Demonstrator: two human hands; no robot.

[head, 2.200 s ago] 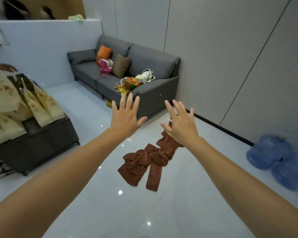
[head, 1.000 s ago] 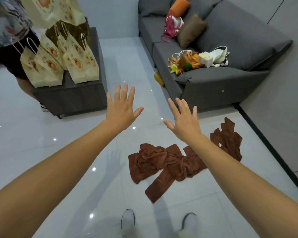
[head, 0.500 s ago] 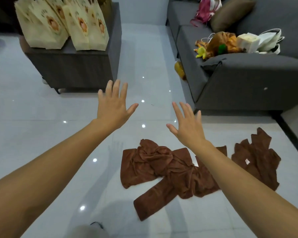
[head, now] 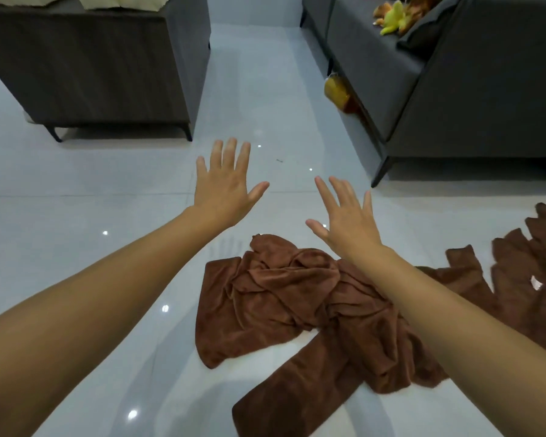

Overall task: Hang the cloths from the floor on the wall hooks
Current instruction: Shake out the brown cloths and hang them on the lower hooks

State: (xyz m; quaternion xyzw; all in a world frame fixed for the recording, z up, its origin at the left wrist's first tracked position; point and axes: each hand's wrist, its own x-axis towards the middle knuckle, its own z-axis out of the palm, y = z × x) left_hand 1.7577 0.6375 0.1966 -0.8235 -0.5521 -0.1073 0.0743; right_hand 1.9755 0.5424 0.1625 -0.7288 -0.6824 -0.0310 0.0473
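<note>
Brown cloths (head: 284,298) lie crumpled on white floor tiles (head: 76,190) just below our arms, w/ more brown cloth (head: 524,279) off to the right. Our left hand (head: 224,190) & right hand (head: 347,225) hover above them, fingers spread wide, holding nothing. Grey sofa (head: 454,89) sits beyond.

Your right forearm (head: 438,310) covers the middle of the brown cloth pile (head: 275,298). The pile's long strip (head: 297,398) runs off the bottom edge. The second cloth (head: 524,279) is cut by the right edge; its white tag (head: 535,282) is unreadable. The sofa (head: 454,89) hides part of a yellow object (head: 336,91) beneath it. A floor speck (head: 279,160) is too small to identify.
</note>
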